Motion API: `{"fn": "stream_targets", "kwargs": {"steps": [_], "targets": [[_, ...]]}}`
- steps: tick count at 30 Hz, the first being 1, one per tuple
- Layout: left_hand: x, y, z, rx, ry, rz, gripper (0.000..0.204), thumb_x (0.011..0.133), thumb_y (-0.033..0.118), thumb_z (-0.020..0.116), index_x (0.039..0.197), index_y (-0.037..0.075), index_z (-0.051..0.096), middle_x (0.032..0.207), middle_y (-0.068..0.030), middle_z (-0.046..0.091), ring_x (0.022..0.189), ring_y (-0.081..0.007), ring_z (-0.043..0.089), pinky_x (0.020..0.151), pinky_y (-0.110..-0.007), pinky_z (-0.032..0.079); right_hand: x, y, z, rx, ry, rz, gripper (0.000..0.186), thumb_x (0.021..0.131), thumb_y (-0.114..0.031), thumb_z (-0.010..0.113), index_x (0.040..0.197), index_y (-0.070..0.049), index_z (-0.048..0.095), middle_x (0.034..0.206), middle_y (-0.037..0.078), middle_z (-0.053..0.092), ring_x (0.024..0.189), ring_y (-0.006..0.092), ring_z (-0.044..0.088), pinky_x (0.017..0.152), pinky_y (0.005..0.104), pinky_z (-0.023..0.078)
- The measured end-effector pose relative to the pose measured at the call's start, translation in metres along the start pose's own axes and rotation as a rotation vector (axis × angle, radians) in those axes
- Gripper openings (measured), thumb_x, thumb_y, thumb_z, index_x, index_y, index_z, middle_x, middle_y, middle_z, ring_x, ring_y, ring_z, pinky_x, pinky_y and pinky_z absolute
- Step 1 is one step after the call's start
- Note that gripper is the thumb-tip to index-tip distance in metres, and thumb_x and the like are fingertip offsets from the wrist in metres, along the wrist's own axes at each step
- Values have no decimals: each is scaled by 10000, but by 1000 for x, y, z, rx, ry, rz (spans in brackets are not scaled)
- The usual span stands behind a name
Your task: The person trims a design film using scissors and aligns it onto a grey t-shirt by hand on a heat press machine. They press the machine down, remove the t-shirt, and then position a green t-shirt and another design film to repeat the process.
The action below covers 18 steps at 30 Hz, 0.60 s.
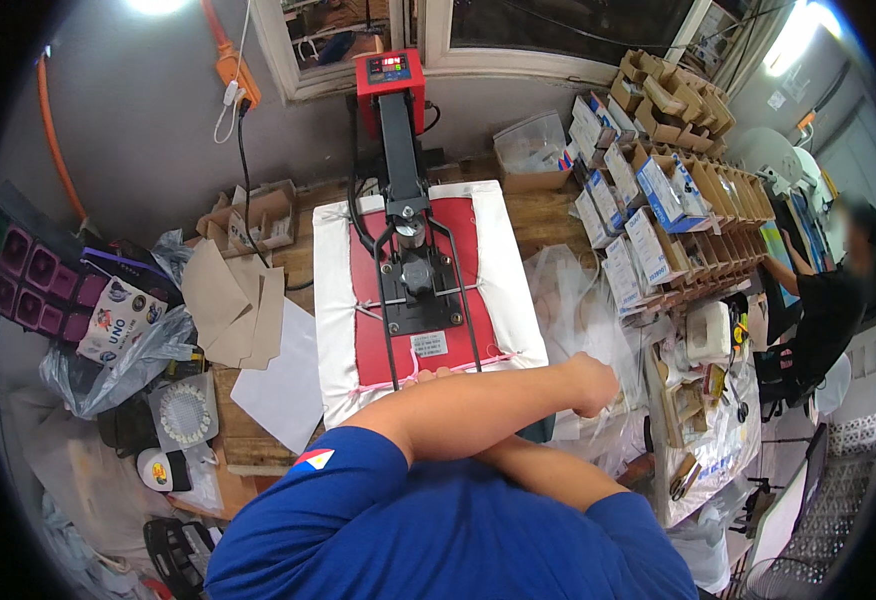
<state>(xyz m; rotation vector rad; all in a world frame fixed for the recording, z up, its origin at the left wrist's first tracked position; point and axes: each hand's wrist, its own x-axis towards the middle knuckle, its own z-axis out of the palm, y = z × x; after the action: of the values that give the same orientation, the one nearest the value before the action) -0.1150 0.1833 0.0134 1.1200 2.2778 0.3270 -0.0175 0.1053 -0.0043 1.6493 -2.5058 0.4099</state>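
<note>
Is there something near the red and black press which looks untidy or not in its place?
Slightly: left of the press, brown cardboard sheets lie fanned unevenly over part of a slanted white sheet, not stacked square. Nothing looks spilled.

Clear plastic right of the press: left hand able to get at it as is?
Probably yes: the left hand looks beside or over the clear plastic, with nothing visible between them.

Right grip [434,375] mostly behind left forearm [488,405]

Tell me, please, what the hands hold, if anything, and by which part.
It cannot be told: the left hand is curled, palm unseen; the right hand is mostly hidden.
</note>
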Motion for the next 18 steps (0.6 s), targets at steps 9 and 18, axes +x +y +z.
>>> {"fn": "stream_targets", "kwargs": {"steps": [9,18], "targets": [[5,-3,12,-6,187,-2,258,691,94,713,940,68,776,1023,-128,744,939,-293,721,739,-430,568,5,-1,-16,-2,93,-52,202,878,-271,561,937,-82,601,813,89,552,715,241,528,617,406,428],[-13,5,-8,-5,58,-19,266,723,111,718,971,25,757,1042,-163,725,962,-347,710,760,-446,567,4,-2,-9,23,56,-61,219,906,-276,559,988,-78,606,853,102,601,734,255,570,638,416,453]]}}
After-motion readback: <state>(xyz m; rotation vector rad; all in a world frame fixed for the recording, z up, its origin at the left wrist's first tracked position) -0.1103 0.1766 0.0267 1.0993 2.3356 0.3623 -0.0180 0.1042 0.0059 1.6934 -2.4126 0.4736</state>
